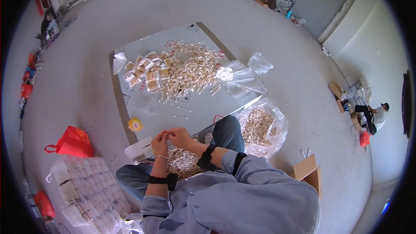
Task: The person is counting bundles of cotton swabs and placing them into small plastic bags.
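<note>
My left hand and my right hand meet at the fingertips above the near edge of the low table. Both are closed in a pinch, and what they hold, if anything, is too small to make out. Just below them, between my legs, lies a heap of loose cotton swabs. A white, long device sits beside my left hand. On the table, a big loose pile of cotton swabs spreads next to several filled clear packs of swabs. A few single swabs lie nearer me.
Right of my knee stands a clear bag of swabs. Flat clear plastic bags lie on the table's right side, a yellow packet at its near left. On the floor are a red bag, stacked packs and a cardboard box.
</note>
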